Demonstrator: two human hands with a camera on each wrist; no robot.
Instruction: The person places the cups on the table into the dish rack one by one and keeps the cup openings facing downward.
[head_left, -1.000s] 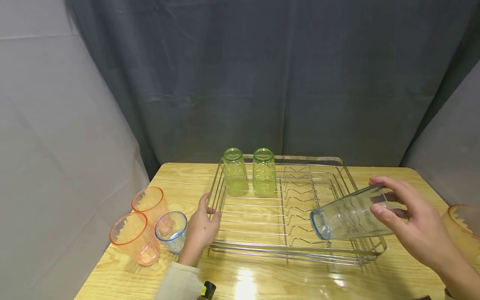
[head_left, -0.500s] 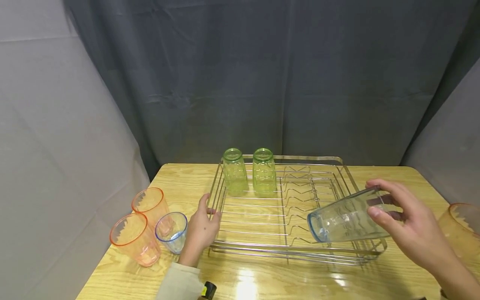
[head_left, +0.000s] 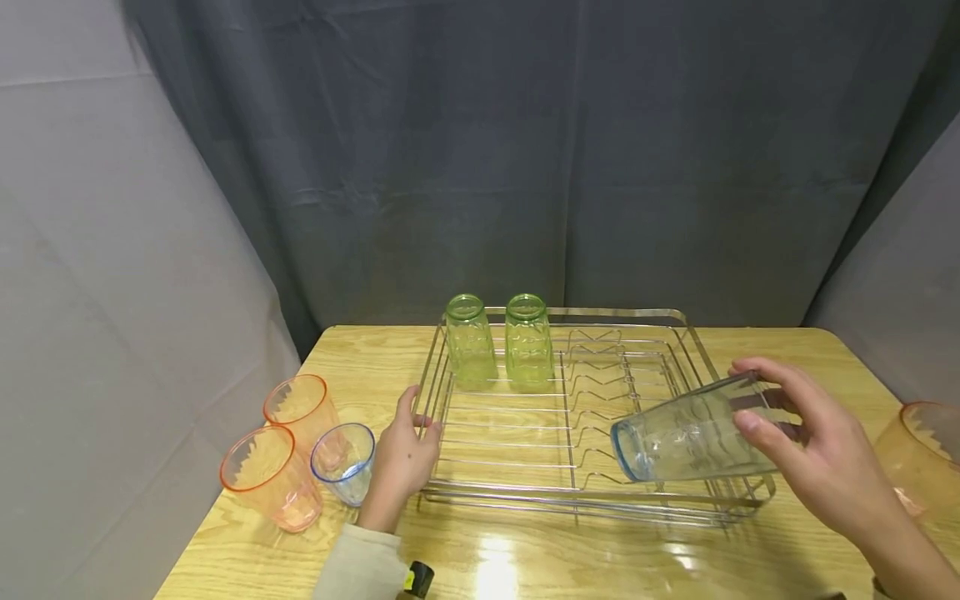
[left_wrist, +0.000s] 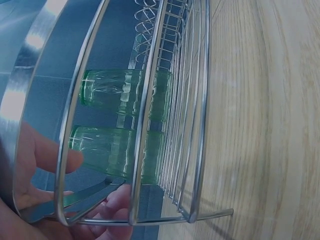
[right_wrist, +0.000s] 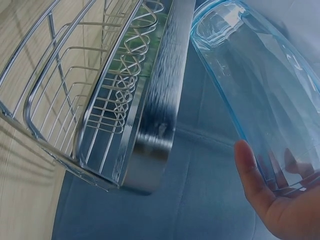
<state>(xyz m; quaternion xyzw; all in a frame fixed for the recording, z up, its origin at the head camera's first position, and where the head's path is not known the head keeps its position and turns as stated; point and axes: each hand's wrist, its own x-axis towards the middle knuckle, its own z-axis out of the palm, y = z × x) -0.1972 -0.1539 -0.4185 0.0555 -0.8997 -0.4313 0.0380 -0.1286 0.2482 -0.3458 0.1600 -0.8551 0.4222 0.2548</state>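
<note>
My left hand (head_left: 407,454) grips the left side of a wire dish rack (head_left: 498,493), thumb and fingers around its metal bars in the left wrist view. Over the rack's front right part, my right hand (head_left: 825,454) holds a clear blue-tinted drinking glass (head_left: 693,433) near its mouth. The glass lies tilted almost on its side, its thick blue base pointing left; in the right wrist view the glass (right_wrist: 260,85) is apart from the rack's rim. Two green glasses (head_left: 471,346) stand upside down in the rack's back left, side by side.
Two orange-rimmed cups (head_left: 258,467) and a small blue-rimmed cup (head_left: 343,458) stand left of the rack, close to my left forearm. An orange cup (head_left: 926,458) is at the far right, partly behind my right wrist. Dark curtains (head_left: 480,167) hang behind the table.
My right hand and the blue-tinted glass have drifted slightly left over the rack. The left hand keeps its place on the rack.
</note>
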